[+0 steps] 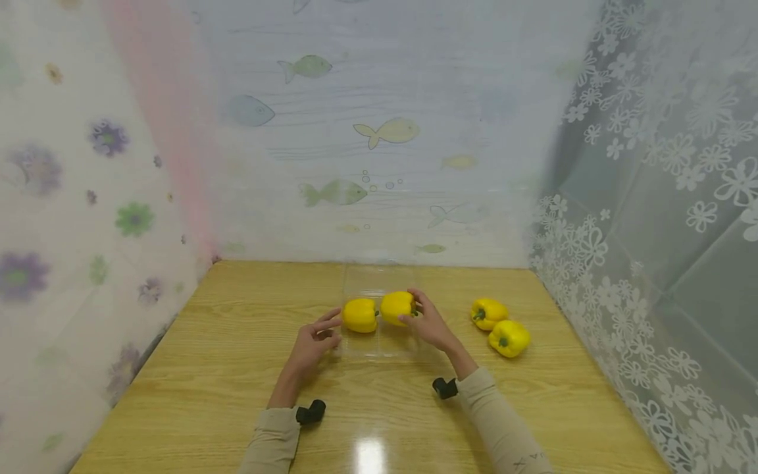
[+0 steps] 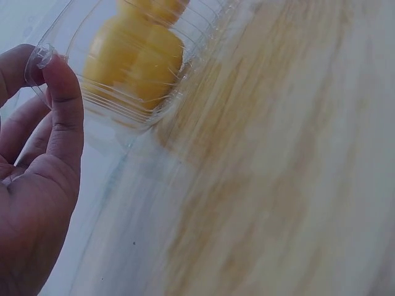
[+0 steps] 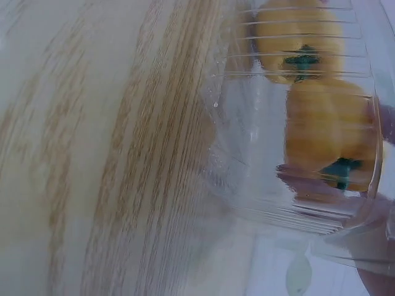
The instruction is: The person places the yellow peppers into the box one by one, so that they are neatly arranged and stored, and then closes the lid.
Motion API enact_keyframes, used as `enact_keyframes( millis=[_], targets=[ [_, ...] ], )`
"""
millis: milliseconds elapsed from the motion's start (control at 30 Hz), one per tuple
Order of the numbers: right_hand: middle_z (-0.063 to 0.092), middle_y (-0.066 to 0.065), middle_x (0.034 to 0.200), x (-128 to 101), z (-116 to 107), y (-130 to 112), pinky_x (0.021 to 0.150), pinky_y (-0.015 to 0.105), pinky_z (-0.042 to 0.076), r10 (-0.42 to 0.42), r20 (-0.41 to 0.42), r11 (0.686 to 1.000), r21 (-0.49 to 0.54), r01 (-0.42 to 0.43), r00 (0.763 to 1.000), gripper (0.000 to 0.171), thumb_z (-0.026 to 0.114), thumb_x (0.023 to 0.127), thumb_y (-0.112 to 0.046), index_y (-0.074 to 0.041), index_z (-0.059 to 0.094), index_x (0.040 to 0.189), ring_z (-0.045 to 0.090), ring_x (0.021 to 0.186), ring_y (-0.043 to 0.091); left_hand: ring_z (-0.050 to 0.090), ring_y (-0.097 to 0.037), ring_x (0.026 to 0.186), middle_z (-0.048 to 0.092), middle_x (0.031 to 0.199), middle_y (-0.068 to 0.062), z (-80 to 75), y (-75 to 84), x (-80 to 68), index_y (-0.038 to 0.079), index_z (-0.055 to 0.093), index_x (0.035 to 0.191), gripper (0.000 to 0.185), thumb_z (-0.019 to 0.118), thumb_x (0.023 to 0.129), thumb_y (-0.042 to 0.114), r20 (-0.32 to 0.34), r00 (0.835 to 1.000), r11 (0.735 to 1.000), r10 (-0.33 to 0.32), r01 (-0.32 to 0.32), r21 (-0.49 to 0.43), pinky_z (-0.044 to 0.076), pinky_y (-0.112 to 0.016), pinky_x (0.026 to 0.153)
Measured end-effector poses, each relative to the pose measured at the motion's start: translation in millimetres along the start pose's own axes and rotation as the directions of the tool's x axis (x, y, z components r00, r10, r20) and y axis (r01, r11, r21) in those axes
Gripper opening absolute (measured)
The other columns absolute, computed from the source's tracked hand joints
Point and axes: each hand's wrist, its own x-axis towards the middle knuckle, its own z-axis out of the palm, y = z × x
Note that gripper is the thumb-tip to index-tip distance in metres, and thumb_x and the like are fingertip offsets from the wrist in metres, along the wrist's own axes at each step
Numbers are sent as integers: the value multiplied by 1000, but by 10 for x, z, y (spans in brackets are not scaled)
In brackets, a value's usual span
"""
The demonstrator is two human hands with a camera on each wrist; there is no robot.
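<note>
A clear plastic container (image 1: pixel 364 347) lies mid-table with two yellow peppers in it. My left hand (image 1: pixel 335 328) pinches its near-left rim; in the left wrist view the thumb and a finger (image 2: pixel 62 92) squeeze the rim corner (image 2: pixel 41 57), with a pepper (image 2: pixel 133 58) showing through the wall. The left pepper (image 1: pixel 360 315) lies free. My right hand (image 1: pixel 412 308) grips the right pepper (image 1: pixel 395 306) inside the container. The right wrist view shows both peppers (image 3: pixel 330 132) through the plastic wall (image 3: pixel 259 154), my fingers blurred behind it.
Two more yellow peppers (image 1: pixel 488 313) (image 1: pixel 509 338) lie on the wooden table (image 1: pixel 237 368) to the right of the container. Patterned curtains (image 1: pixel 651 230) close in the left, back and right sides.
</note>
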Motion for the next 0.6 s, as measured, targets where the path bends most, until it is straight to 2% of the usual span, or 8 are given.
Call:
enact_keyframes(
  millis=[333, 600],
  targets=[
    [32, 31, 156, 9, 6, 4, 103, 57, 48, -44, 30, 999, -19, 45, 999, 68, 66, 99, -11, 2, 31, 155, 39, 139, 54, 56, -16, 88, 45, 158, -9, 6, 21, -9, -9, 63, 131, 39, 68, 94, -3, 6, 1000, 1000, 3, -3, -10, 50, -18, 70],
    [36, 26, 157, 19, 12, 27, 102, 53, 49, -16, 22, 997, -78, 17, 1000, 67, 68, 97, -9, -3, 35, 155, 42, 139, 49, 55, -17, 89, 44, 158, -9, 24, 37, -22, -9, 63, 131, 39, 69, 94, -2, 5, 1000, 1000, -3, 3, 3, 49, -18, 71]
  ],
)
